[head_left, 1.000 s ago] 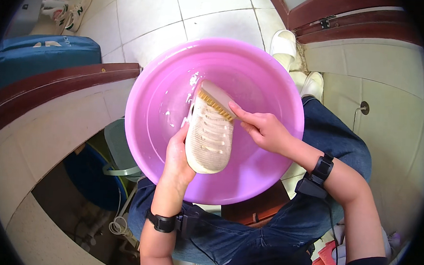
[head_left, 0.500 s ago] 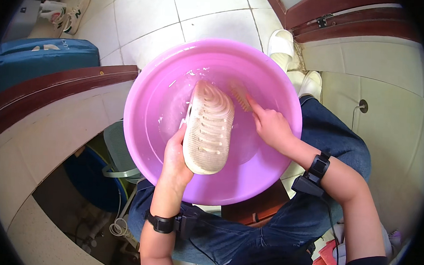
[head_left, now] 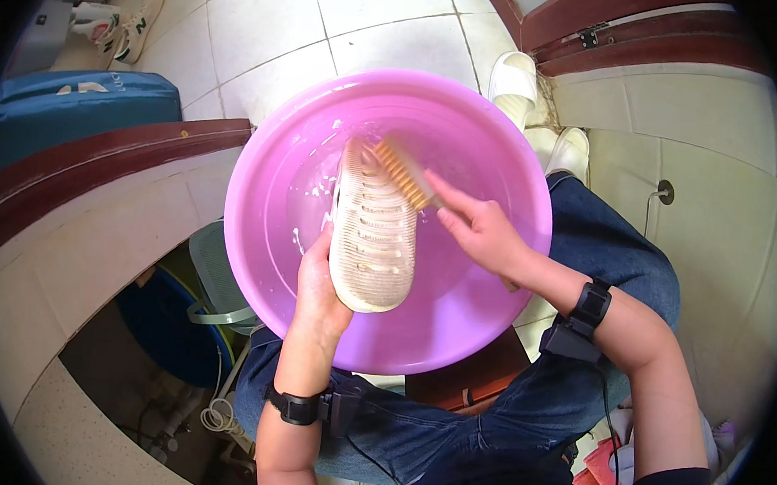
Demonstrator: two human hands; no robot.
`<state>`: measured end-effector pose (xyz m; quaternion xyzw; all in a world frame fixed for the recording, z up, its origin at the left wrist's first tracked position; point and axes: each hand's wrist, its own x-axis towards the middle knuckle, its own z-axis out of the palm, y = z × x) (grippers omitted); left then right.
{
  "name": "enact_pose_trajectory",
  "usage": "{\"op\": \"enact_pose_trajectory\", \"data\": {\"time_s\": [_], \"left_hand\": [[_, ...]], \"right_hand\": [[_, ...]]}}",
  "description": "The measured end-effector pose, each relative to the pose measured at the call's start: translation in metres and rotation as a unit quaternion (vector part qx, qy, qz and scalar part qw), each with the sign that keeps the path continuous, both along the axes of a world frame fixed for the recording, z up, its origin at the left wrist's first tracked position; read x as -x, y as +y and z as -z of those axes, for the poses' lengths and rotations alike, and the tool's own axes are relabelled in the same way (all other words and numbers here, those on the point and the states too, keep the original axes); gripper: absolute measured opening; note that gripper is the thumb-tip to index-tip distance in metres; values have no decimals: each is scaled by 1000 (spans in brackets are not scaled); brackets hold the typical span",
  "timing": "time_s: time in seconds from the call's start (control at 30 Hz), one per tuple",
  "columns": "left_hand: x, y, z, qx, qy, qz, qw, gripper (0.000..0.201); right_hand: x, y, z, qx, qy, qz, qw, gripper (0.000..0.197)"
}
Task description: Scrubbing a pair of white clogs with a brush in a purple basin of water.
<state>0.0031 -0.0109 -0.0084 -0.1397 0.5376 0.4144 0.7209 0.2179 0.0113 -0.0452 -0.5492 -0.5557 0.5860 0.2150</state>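
A white shoe is held sole up over a pink basin, its ridged tread facing me. My left hand grips it along the left side near the heel; most of the fingers are hidden beneath it. In my right hand is a scrubbing brush with yellowish bristles, slightly blurred. Its bristles lie against the right edge of the sole near the toe. Water with some white foam shows in the basin around the shoe.
Under the basin is a brown wooden stool. A green-grey plastic basket and a blue tub stand at the left. Beyond a dark red sill lies a blue bag. White slippers are on my feet.
The brush has moved left and up from beside the shoe onto its toe end. The shoe has shifted slightly left and up in my left hand.
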Motion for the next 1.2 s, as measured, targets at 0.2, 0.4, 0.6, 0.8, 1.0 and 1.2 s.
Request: {"op": "enact_pose_trajectory", "data": {"time_s": [0.2,0.4,0.6,0.8,1.0,1.2], "left_hand": [[2,-5,-2,14,9,15,1000,38],[7,-14,-2,25,8,16,1000,38],[-5,-12,-7,3,36,24,999,40],[-11,-19,-16,1,82,8,997,38],[-17,-26,-24,22,87,-7,996,37],[-18,-25,-22,3,50,-13,999,38]], "right_hand": [[13,-20,-44,-99,51,-164,980,61],[16,-22,-41,-121,25,-172,977,57],[13,-12,-48,-22,-26,-147,989,53],[12,-18,-39,-67,-40,-165,983,51],[10,-25,-36,-55,-66,-190,978,51],[11,-23,-24,-105,-78,-169,977,50]]}}
